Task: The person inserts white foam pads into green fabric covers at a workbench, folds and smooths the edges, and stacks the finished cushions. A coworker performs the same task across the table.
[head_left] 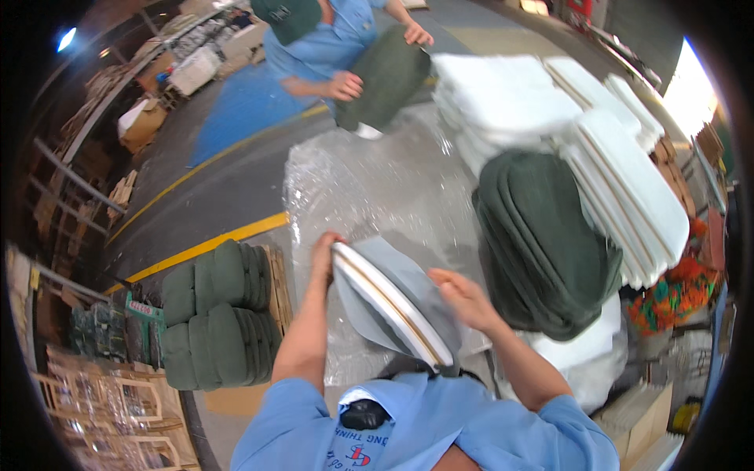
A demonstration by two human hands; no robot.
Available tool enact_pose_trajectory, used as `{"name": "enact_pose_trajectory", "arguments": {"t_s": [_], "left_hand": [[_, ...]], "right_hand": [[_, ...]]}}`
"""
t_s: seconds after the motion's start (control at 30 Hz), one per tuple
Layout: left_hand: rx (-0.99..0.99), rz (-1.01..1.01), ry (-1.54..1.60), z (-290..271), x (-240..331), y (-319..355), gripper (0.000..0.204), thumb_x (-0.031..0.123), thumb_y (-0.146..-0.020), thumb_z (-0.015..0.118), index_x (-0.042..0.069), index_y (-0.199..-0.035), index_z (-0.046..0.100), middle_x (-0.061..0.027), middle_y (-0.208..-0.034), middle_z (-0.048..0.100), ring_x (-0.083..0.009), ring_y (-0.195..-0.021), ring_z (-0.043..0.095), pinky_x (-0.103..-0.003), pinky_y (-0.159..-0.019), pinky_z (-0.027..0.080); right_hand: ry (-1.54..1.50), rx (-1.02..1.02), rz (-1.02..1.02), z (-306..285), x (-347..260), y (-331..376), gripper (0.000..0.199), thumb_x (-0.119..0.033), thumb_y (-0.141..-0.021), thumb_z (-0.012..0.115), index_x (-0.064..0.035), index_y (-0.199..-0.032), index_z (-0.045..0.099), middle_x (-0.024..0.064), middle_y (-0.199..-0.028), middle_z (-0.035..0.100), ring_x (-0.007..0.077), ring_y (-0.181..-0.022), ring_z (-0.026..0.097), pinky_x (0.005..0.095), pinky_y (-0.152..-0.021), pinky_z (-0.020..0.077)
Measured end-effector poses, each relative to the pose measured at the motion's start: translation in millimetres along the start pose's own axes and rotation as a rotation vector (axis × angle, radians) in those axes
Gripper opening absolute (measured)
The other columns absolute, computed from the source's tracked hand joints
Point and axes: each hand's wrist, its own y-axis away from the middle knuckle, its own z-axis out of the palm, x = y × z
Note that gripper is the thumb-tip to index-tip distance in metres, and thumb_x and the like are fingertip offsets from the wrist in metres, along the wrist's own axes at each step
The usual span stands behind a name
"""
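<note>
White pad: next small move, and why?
Probably bring the right hand onto the near side of the grey fabric and draw it over the white pad. The fabric flares on both sides, leaving the pad's striped edge bare, and the left hand is at the pad's far end.

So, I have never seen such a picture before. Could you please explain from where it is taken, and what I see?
There is no machine here, only a person's two bare hands. One wide fisheye camera on the head looks down, so straight edges look bent. The left hand holds the far end of a white pad with a brown stripe, between flaps of grey sheeting. The right hand is open beside it; contact is unclear. Below is a surface covered in clear plastic. To the right are piled dark green fabric and stacked white pads. Opposite, a co-worker holds a dark green piece.
</note>
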Motion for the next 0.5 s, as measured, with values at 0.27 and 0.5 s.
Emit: {"name": "enact_pose_trajectory", "arguments": {"t_s": [0.27, 0.5], "left_hand": [[0.342, -0.03, 0.055, -34, -29, 62, 0.048, 0.041, -0.108, 0.053, 0.005, -0.077, 0.06, -0.016, -0.081, 0.07, -0.027, -0.079, 0.065, -0.041, -0.078, 0.053], [0.375, 0.018, 0.132, -40, -19, 116, 0.048, 0.05, -0.107, 0.059, 0.012, -0.078, 0.055, -0.002, -0.079, 0.055, -0.0163, -0.079, 0.057, -0.036, -0.075, 0.049]], "right_hand": [[-0.261, 0.664, 0.135, 9, 73, 136, 0.068, -0.051, -0.115, 0.032, 0.001, -0.121, 0.075, 0.0091, -0.124, 0.074, 0.0203, -0.122, 0.062, 0.0366, -0.107, 0.0441], [-0.489, 0.811, 0.045, -20, 62, 56, 0.076, -0.059, -0.113, 0.029, 0.0029, -0.106, 0.074, 0.0127, -0.101, 0.074, 0.0203, -0.097, 0.066, 0.0347, -0.095, 0.049]]}}
